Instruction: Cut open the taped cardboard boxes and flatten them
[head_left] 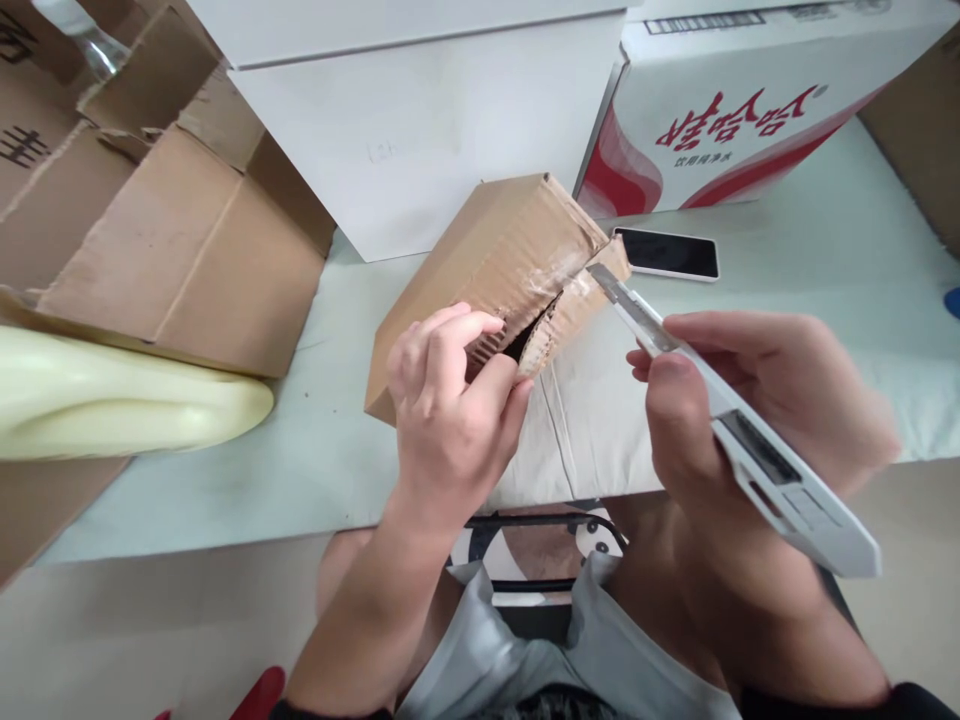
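Carton (480, 230) on desk (300, 480), left hand (446, 390) on it, knife (724, 405) in right hand (697, 460), phone (671, 254) right of carton, 2 boxes (450, 140) behind, another box (172, 220) at left.

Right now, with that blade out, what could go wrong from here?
The left hand grips the torn opening of the cardboard box, on the same end the utility knife is pointed at; a slip could cut its fingers. The phone lies close past the box's corner, so an overshooting blade might scratch it.
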